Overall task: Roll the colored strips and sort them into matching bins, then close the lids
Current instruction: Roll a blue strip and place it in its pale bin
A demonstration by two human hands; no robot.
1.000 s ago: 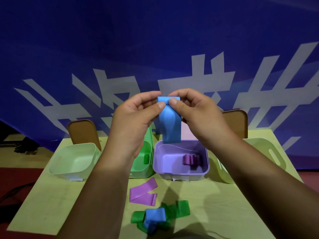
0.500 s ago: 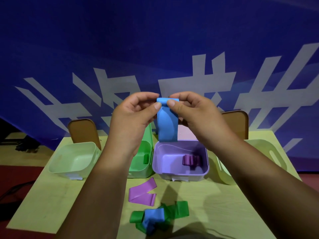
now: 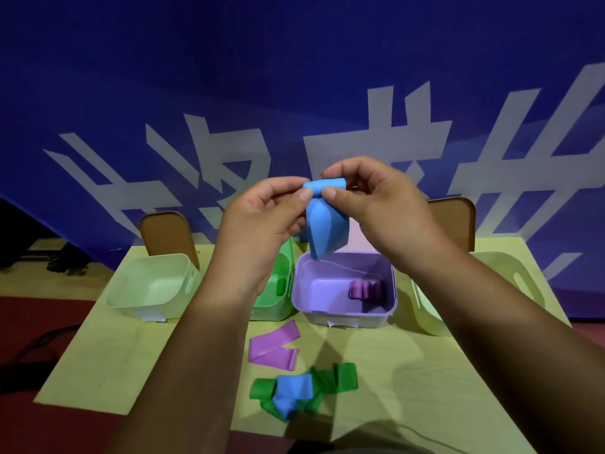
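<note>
At frame centre, my left hand and right hand each pinch the rolled top of the blue strip, its tail hanging over the purple bin. I'd wind evenly, thumbs feeding together, edges aligned, so the roll comes out tight.

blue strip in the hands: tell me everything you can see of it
The blue strip is a flat, smooth, matte band that looks like soft rubber or foam. Its top end is rolled into a small coil, which the left hand and the right hand pinch between thumb and fingers, up in the air. The unrolled rest hangs down, slightly twisted and creased. Its lower end is free and lines up with the back rim of the purple bin. Only the two hands touch it.
</note>
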